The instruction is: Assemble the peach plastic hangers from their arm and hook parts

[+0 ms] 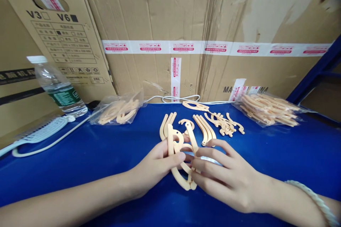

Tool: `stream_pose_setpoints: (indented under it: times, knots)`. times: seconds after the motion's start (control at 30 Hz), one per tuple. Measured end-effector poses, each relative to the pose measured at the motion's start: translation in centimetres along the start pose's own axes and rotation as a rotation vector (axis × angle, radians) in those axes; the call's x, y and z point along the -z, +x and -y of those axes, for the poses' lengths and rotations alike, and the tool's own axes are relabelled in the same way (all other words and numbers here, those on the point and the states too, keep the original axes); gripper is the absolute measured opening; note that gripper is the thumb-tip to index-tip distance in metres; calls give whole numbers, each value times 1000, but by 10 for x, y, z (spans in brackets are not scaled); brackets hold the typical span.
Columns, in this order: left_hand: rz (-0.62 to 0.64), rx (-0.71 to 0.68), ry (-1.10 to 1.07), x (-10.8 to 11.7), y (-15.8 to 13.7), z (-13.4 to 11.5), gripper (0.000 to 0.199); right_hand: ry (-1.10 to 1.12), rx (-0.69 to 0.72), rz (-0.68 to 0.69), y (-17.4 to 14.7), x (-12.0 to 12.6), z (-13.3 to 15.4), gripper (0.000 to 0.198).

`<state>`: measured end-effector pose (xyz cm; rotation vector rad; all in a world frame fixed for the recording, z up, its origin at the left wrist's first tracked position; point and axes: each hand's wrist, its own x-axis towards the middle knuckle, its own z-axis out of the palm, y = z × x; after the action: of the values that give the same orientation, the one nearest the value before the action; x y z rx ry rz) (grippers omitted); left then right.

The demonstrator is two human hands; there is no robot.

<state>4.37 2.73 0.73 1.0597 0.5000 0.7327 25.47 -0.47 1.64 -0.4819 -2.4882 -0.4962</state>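
a cream, curved plastic frame (171, 145) points its joined tip near, long axis near-to-far, above the blue desk (80, 170); the left hand (160, 161) pinches its left side, the right hand (226, 172), fingers bent, its right; slim cream strips (206, 131) lie beyond.

1 pale, seemingly braided bracelet (315, 198)

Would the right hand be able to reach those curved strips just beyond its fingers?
Probably yes: the curved strips lie just past the right hand, with nothing seen lying over them, though its fingers are on the pale frame and would likely need freeing first.
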Motion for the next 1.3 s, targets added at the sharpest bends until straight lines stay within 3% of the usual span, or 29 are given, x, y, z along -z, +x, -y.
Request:
stream_pose_setpoints:
  times: [0.1, 0.53, 0.67, 0.8, 0.9, 1.1, 1.3]
  knots:
    - [14, -41, 97, 3, 0, 4, 17, -62, 23, -10, -2, 4, -4, 25]
    - [-140, -54, 280, 1, -4, 6, 28, -178, 23, -6, -3, 7, -8, 26]
    - [-213, -61, 204, -1, -4, 7, 32, -171, -73, 25, -4, 3, -10, 26]
    - [-277, -43, 222, -2, -4, 8, 35, -50, -243, 191, -5, 0, -9, 28]
    - [-286, -31, 246, -4, -6, 7, 39, 4, -294, 250, -5, -1, -7, 24]
    - [-303, -28, 189, -5, -5, 6, 39, 9, -260, 223, -3, 1, -6, 25]
    - [-302, -15, 210, -5, -6, 4, 39, -95, -157, 181, -1, 4, -4, 39]
